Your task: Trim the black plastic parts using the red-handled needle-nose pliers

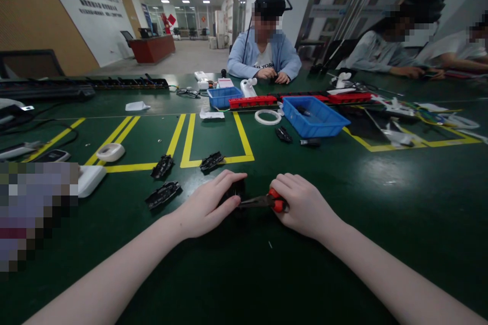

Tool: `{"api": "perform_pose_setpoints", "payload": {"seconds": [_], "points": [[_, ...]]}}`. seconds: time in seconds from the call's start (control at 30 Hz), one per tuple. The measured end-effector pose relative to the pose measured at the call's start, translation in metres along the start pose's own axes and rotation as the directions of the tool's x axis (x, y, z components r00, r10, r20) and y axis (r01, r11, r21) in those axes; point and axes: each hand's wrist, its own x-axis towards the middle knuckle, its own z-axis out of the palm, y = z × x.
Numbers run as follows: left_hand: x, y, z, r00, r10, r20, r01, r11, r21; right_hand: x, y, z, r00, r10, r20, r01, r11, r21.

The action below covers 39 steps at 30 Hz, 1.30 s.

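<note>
Left hand (pixel 208 203) presses a black part (pixel 237 190) flat; right hand (pixel 301 203) grips red-handled pliers (pixel 263 202). More black pieces (pixel 163 194) lie left; bare table (pixel 381 203) opens rightward.

Red-handled pliers (pixel 267 201) lie level just above the green table, metal nose pointing left into a small black part (pixel 237 190), mostly hidden, sitting low on the table.

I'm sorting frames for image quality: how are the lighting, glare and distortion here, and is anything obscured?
Head view: ceiling strip lights give even light, with a soft glare patch on the green table right of the right hand. Wide-angle distortion bends the table edges and the yellow tape lines. The small black part under the left hand is dark and hard to read. A pixelated block covers the left edge.
</note>
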Motion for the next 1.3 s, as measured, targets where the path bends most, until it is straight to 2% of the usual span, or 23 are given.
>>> {"api": "perform_pose_setpoints", "payload": {"seconds": [0.23,1.0,1.3], "points": [[0.001,0.002,-0.001,1.0,-0.012,-0.001,0.012,1.0,0.006,0.0,0.001,0.001,1.0,-0.005,0.007,0.005,1.0,-0.005],[-0.002,-0.006,0.0,0.998,0.059,0.013,-0.059,0.998,0.0,0.0,0.004,0.002,1.0,-0.003,-0.008,0.003,1.0,-0.005],[-0.001,-0.007,0.003,0.999,0.042,-0.011,-0.04,0.985,0.167,0.0,0.003,0.0,1.0,-0.009,-0.02,0.009,1.0,-0.014]]}}
